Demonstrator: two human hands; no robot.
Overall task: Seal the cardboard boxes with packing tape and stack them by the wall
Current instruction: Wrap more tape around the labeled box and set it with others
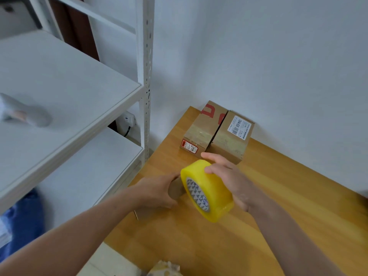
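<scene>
My right hand [231, 182] grips a thick yellow roll of packing tape [207, 190] from above and holds it on edge over the wooden table [278, 206]. My left hand [157, 190] is closed on a small brown cardboard box [176, 189] just left of the roll. That box is mostly hidden by the hand and the roll. Two taped cardboard boxes stand side by side against the white wall. One has red markings [201, 128], the other a white shipping label [233, 136].
White metal shelving [79, 108] stands close to the table's left edge, with a blurred grey object [29, 114] on its upper shelf. A wall socket [128, 119] sits behind the shelf post. A crumpled wad of used tape [165, 267] lies at the near table edge.
</scene>
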